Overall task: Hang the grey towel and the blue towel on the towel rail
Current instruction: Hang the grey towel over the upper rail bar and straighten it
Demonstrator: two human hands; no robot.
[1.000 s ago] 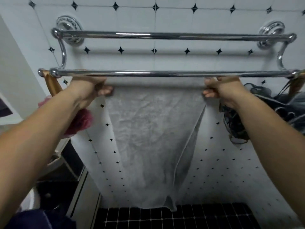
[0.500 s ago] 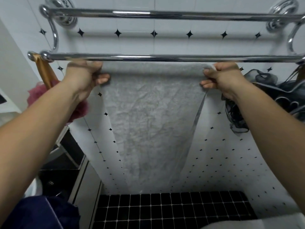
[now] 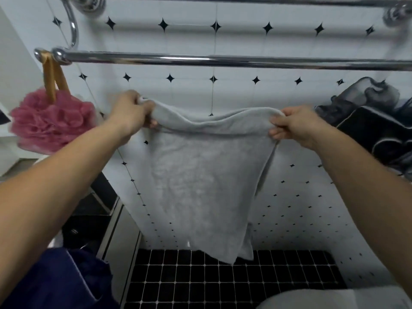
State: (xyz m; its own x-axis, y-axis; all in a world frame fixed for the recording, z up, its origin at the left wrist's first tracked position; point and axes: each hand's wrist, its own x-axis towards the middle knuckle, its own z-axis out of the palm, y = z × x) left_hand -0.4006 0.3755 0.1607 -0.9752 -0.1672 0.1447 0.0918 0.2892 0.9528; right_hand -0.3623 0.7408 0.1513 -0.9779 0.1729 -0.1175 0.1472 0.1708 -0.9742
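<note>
I hold the grey towel point(image 3: 200, 175) spread out in front of the tiled wall. My left hand point(image 3: 131, 112) grips its top left corner and my right hand point(image 3: 294, 123) grips its top right corner. The towel's top edge sags between them, well below the lower chrome bar of the towel rail point(image 3: 200, 60), and touches no bar. A second bar of the rail runs along the top of the view. The dark blue towel point(image 3: 55, 282) lies bunched at the bottom left, under my left forearm.
A pink bath sponge point(image 3: 51, 123) hangs by a gold ribbon from the rail's left end. Black mesh sponges point(image 3: 374, 121) hang at the right end. Black floor tiles point(image 3: 223, 279) lie below. Something pale point(image 3: 323, 299) shows at the bottom right edge.
Both hands have come down and away from the lower bar with the grey towel. Its top edge, stretched just under the bar before, now sags. The view has tilted down.
</note>
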